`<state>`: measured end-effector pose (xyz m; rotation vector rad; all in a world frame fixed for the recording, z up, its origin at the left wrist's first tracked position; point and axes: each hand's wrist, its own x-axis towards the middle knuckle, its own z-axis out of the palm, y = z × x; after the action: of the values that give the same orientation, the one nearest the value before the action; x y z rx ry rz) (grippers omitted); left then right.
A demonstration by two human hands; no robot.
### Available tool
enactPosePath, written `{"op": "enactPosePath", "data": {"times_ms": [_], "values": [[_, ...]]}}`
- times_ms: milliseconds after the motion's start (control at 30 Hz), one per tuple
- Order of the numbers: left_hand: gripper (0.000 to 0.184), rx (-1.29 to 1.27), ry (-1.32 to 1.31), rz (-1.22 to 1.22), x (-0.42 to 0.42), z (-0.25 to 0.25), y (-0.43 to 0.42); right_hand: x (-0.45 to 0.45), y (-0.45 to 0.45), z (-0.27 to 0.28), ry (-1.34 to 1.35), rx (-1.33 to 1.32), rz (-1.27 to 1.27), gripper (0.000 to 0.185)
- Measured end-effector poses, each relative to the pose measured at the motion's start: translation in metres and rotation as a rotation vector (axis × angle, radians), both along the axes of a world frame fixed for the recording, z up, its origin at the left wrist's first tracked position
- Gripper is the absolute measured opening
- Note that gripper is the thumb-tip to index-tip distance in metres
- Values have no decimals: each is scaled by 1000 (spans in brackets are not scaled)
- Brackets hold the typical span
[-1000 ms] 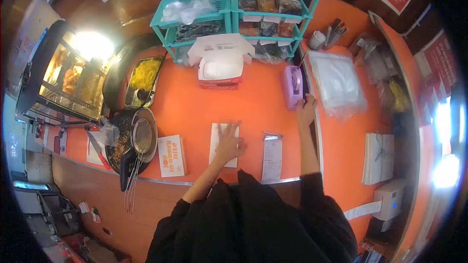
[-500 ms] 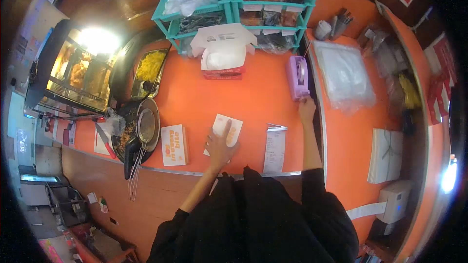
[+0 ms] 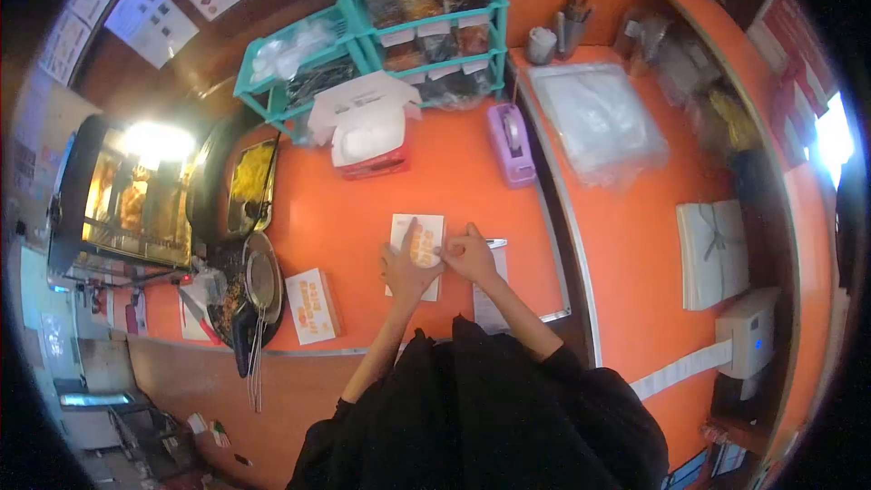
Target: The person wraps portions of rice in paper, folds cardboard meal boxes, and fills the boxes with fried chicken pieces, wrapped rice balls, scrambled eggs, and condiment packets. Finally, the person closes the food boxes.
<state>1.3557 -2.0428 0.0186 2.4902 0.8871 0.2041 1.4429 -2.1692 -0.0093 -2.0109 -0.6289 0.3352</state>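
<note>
A small white box (image 3: 430, 290) with orange lettering lies on the orange counter in front of me. My left hand (image 3: 410, 269) spans it from above, index finger stretched along the top and the other fingers over its left side. At the box's right edge is my right hand (image 3: 468, 258), fingertips pinched together; whatever is between them is too small to make out. Partly under my right hand and forearm lies a printed paper slip (image 3: 487, 304) with a clip-like piece at its top. A purple tape dispenser (image 3: 513, 147) stands farther back to the right.
A second lettered box (image 3: 312, 307) lies left. Behind are an open red-and-white carton (image 3: 370, 150) and teal tiered racks (image 3: 435, 18). A pan (image 3: 238, 286) with a strainer and whisk overhangs the left front edge, near a lit warmer (image 3: 136, 195). Plastic bags (image 3: 599, 118) lie right.
My right hand has left the front of the tape dispenser and come to the box's right edge. My left hand stays on the box. The view has shifted.
</note>
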Motion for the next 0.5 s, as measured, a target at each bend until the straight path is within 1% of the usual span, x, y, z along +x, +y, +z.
{"op": "enactPosePath", "data": {"times_ms": [33,67,100,133,167,200,233,267,333,367,400,433,500], "values": [[92,-51,-30,-65,5,2,2,4,-5,0,43,-43,-68,40],[91,-104,-56,-132,9,2,3,11,-10,-2,43,-47,-88,40],[91,-110,-51,-154,14,4,7,18,-16,-4,126,-51,-73,40],[91,-393,-203,-317,21,7,12,22,-22,-3,207,-54,-55,41],[90,-677,-356,-472,27,10,13,23,-29,-1,207,-57,-70,41],[87,-827,-308,-478,29,26,9,24,-32,9,270,173,-43,42],[87,-826,-307,-484,33,21,9,27,-35,17,330,405,-11,45],[89,-839,-317,-465,35,12,10,32,-41,19,328,409,-14,45],[91,-852,-324,-447,40,1,16,48,-65,21,395,181,79,47],[93,-684,-219,-448,44,-3,22,58,-78,23,392,182,74,47],[95,-518,-115,-449,48,-4,26,71,-93,27,238,143,15,43],[95,-522,-114,-461,50,-3,26,85,-107,34,84,102,-46,39],[95,-129,100,-327,47,-3,26,116,-136,52,54,171,-231,29]]}}
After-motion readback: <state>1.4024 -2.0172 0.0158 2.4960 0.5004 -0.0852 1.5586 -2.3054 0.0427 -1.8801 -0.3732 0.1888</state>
